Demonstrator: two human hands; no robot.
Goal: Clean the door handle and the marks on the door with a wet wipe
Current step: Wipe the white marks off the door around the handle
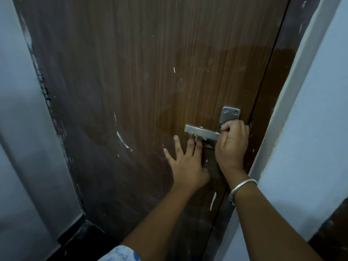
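A brown wood-grain door (143,76) fills the view. On its right side a steel lever handle (199,131) sticks out from a backplate (230,113). My right hand (232,146) is closed around the handle's inner end by the plate. My left hand (186,162) lies flat against the door below the lever with its fingers spread. Two of its fingertips press a small white wet wipe (198,137) up against the lever's underside, and most of the wipe is hidden. White marks show on the door: a curved streak (122,141), a short dash (174,69) and a low smear (213,200).
A pale wall (20,110) flanks the door on the left, with a dark skirting (71,230) at its base. The white door frame (293,95) and a wall stand close on the right. A silver bangle (242,187) circles my right wrist.
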